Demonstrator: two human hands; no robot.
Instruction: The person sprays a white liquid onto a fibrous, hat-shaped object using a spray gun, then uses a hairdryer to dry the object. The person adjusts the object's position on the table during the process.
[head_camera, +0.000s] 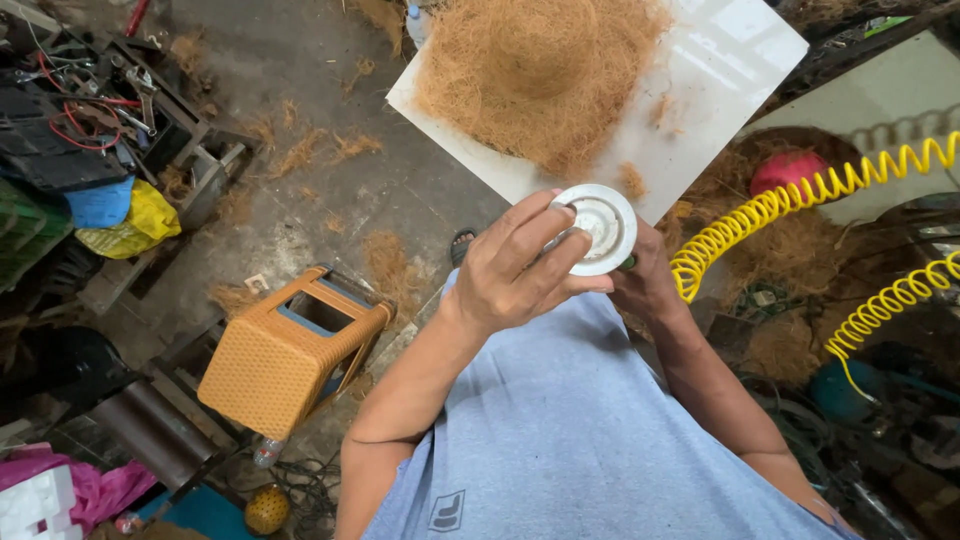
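Presently, item: white round lid (600, 228), held at chest height, twelve o'clock of my torso; left hand (520, 268) curled over its rim, fingers pinching; right hand (645, 285) cupped beneath, gripping. I judge a steady underside grip lets the top fingers work cleanly; coir pile (540, 75) on white board (720, 90) at twelve.

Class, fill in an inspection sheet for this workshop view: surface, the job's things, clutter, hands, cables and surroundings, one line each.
Surface: white board lying tilted over a grey concrete floor.
Job's things: round white disc with a metal centre, held up over the board's near edge; heap of brown fibre on the board.
Clutter: fibre tufts strewn on the floor; tools and red wires at top left; yellow bag.
Hands: left hand has its fingers on the disc's face; right hand supports the disc from beneath, its grip mostly hidden.
Cables: yellow coiled hose along the right side.
Surroundings: orange plastic stool tipped over; pink ball.
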